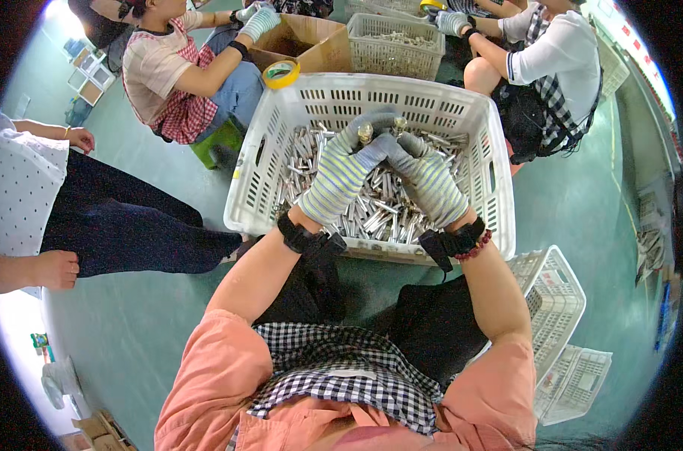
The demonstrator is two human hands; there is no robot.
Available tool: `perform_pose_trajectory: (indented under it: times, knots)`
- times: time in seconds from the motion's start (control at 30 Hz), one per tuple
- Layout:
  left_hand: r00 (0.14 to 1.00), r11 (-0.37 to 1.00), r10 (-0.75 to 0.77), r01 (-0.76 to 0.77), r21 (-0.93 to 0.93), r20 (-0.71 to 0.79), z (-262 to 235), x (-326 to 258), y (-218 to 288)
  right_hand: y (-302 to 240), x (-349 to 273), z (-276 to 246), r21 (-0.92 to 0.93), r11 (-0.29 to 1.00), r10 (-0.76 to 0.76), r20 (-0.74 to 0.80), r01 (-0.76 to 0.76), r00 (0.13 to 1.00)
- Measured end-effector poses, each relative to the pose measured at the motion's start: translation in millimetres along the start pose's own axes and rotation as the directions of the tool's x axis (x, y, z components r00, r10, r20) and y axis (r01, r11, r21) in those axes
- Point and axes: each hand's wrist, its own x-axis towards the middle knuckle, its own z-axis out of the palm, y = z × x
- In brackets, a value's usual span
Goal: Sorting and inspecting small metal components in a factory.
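Observation:
A white slotted plastic crate (239, 192) stands before me, its bottom covered with many small silvery metal tubes (379, 207). Over them my left hand (340, 169) and my right hand (425, 173) meet, both in grey-and-white striped gloves with yellowish lines. The fingers of both are curled in. A brassy-ended metal piece (364, 134) sticks up from the left fingers, and a similar metal piece (400, 125) shows at the right fingers. The gloves hide the lower parts of both pieces.
A roll of yellow tape (281, 74) rests on the crate's far left corner. Beyond are a cardboard box (334, 54) and another white crate (431, 66). Gloved co-workers sit at far left and right; a person stands at left. More white crates (567, 289) lie at right.

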Motion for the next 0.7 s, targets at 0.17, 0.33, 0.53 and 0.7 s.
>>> perform_pose_trajectory:
  times: [0.17, 0.33, 0.53, 0.7]
  knots:
    - [1.000, 0.996, 0.031, -0.031, 0.087, 0.001, 1.0, 1.9, -4.0, 4.4, 0.2, -1.3, -0.200, 0.978, -0.088, -0.097, 0.067, 0.991]
    - [0.998, 0.978, 0.066, -0.060, 0.198, -0.023, 1.2, 1.7, -7.8, 3.8, -3.1, -1.6, -0.407, 0.912, -0.106, -0.118, 0.049, 0.987]
    - [0.979, 0.998, 0.061, -0.059, 0.014, -0.194, -4.6, 0.8, -5.4, 9.5, -1.9, 12.1, -0.268, 0.960, -0.136, -0.181, 0.084, 0.974]
    - [0.940, 0.979, 0.137, -0.081, 0.185, -0.313, -12.8, 4.9, 0.3, -9.1, -20.9, 30.3, -0.685, 0.706, -0.426, -0.209, 0.179, 0.880]
